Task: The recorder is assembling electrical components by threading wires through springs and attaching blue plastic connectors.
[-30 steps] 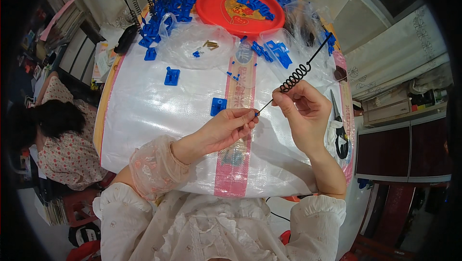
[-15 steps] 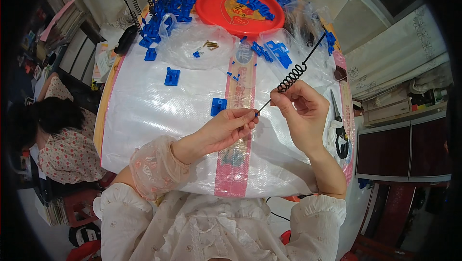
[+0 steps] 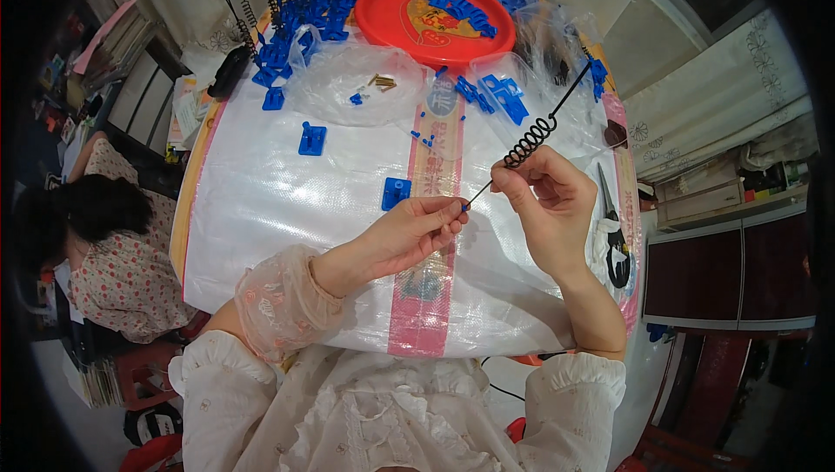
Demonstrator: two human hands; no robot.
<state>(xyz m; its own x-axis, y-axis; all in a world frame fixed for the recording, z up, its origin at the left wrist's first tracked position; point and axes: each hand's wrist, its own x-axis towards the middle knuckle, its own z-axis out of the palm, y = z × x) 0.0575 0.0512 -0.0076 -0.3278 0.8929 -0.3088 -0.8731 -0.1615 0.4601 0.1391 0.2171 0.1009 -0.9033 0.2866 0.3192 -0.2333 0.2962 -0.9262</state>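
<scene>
Between my hands a black coil spring with straight wire ends (image 3: 531,140) slants up to the right. My right hand (image 3: 550,202) pinches its lower wire just under the coils. At the wire's lower tip, my left hand (image 3: 426,227) grips a tiny blue plastic piece (image 3: 465,207), mostly hidden by the fingers. A square blue base with a short post (image 3: 396,194) lies just beyond my left hand. Farther off to the left is a second blue base (image 3: 311,139). Several small blue bits (image 3: 424,138) are scattered ahead of my hands.
Blue bases with upright springs (image 3: 300,20) crowd the far left. A red tray (image 3: 374,24) holds blue parts at the back. Brass pins (image 3: 381,82) lie on a clear plastic bag (image 3: 330,98). Black scissors (image 3: 613,228) rest at the right edge. Another person (image 3: 122,246) is at left.
</scene>
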